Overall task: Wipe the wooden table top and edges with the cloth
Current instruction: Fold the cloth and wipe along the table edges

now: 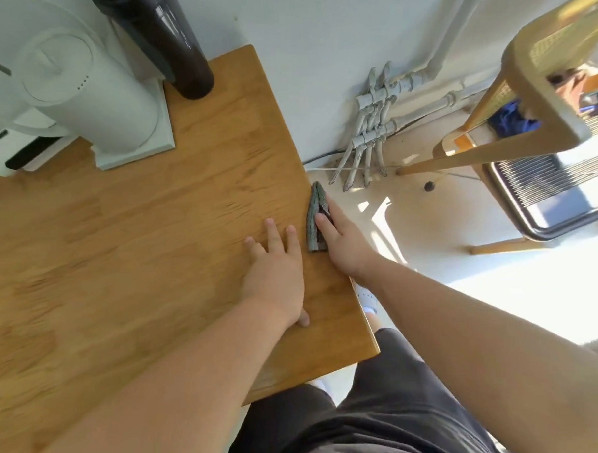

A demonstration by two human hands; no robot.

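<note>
The wooden table [147,239] fills the left and middle of the head view. A folded grey-green cloth [313,225] lies over the table's right edge, about halfway along it. My right hand [344,246] pinches the cloth against that edge, thumb on top of the cloth; its fingers are hidden below the edge. My left hand [275,272] rests flat on the table top just left of the cloth, fingers spread and straight, holding nothing.
A white appliance [79,99] and a dark cylinder [180,53] stand at the table's far left corner. White pipes [372,127] run along the wall beyond the right edge. A wooden chair [525,96] and a striped mat [535,178] are on the floor to the right.
</note>
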